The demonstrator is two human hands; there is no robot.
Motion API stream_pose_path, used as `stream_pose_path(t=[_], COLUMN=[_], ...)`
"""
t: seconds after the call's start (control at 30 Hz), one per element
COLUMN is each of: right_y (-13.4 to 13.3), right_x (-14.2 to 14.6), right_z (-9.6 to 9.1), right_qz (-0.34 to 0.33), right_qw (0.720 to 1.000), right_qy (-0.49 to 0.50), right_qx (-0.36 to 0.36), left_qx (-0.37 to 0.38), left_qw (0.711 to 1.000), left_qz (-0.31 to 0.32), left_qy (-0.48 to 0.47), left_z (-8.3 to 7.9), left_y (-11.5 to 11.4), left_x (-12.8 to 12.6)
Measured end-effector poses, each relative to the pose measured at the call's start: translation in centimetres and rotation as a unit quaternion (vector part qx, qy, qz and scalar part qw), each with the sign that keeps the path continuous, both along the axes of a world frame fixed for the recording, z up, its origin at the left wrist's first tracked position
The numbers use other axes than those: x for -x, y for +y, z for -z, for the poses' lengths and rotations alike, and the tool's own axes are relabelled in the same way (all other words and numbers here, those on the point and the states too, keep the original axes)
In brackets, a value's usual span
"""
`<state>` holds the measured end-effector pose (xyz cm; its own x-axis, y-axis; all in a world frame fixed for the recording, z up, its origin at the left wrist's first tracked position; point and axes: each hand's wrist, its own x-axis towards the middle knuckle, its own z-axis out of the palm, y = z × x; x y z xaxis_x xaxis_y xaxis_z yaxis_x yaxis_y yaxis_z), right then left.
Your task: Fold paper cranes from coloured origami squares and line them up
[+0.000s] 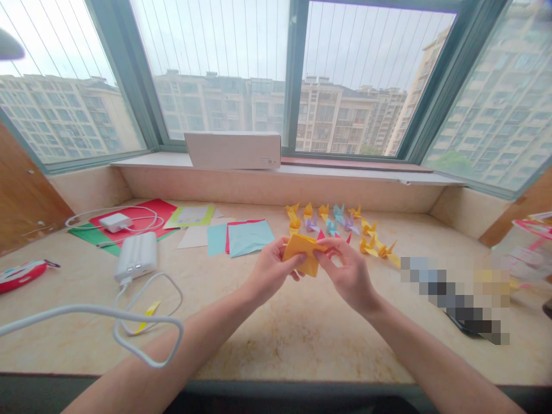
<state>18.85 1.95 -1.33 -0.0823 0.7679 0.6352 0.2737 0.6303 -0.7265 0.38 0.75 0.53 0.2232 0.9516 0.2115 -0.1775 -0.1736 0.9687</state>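
Both hands hold a folded piece of orange paper (302, 251) above the middle of a beige stone counter (276, 339). My left hand (271, 271) pinches the paper's left side with thumb and fingers closed. My right hand (348, 269) pinches its right edge, fingers pressed on the fold. Just behind the hands lies a cluster of several small folded paper cranes (336, 224) in yellow, orange, purple and blue.
Loose coloured paper sheets (241, 236) lie to the left, with red and green sheets (129, 224) under a white charger (115, 221). A white power bank (137, 256) trails a looping cable (129, 322). A white box (233, 150) sits on the window ledge.
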Motion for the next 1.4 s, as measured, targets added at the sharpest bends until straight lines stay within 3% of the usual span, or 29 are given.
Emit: stream_pose_path(t=[0.13, 0.3, 0.37, 0.47, 0.6, 0.8, 0.97, 1.17, 1.4], right_y=[0.0, -0.3, -0.4, -0.5, -0.7, -0.5, 0.0, 0.3, 0.8], right_x=[0.5, 1.3, 1.3, 1.0, 0.3, 0.0, -0.4, -0.8, -1.0], right_z=[0.2, -0.1, -0.2, -0.2, -0.6, -1.0, -0.9, -1.2, -0.7], right_qz=[-0.057, -0.096, -0.111, -0.116, -0.071, -0.062, -0.067, -0.082, -0.023], right_qw=[0.993, 0.968, 0.966, 0.979, 0.997, 0.994, 0.993, 0.992, 0.998], right_qy=[0.088, 0.181, 0.18, 0.127, 0.024, -0.09, -0.092, -0.094, -0.062], right_qx=[0.059, 0.143, 0.149, 0.112, 0.036, -0.01, 0.015, -0.019, -0.021], left_qx=[0.019, 0.032, 0.038, 0.037, 0.002, -0.011, 0.012, 0.029, 0.049], left_qw=[0.998, 0.995, 0.995, 0.998, 0.999, 0.997, 1.0, 0.997, 0.989], left_qz=[-0.04, 0.086, 0.092, 0.054, -0.012, -0.041, -0.017, 0.055, 0.127], left_qy=[-0.055, -0.037, -0.026, -0.005, 0.042, 0.067, 0.015, 0.045, 0.061], left_z=[-0.1, -0.1, 0.1, 0.4, 0.5, 0.1, -0.1, -0.3, -0.2], left_y=[0.3, -0.2, -0.2, 0.0, 0.4, 0.4, 0.6, 0.3, -0.3], left_x=[0.3, -0.1, -0.3, -0.3, 0.1, 0.4, 0.4, 0.5, 0.2])
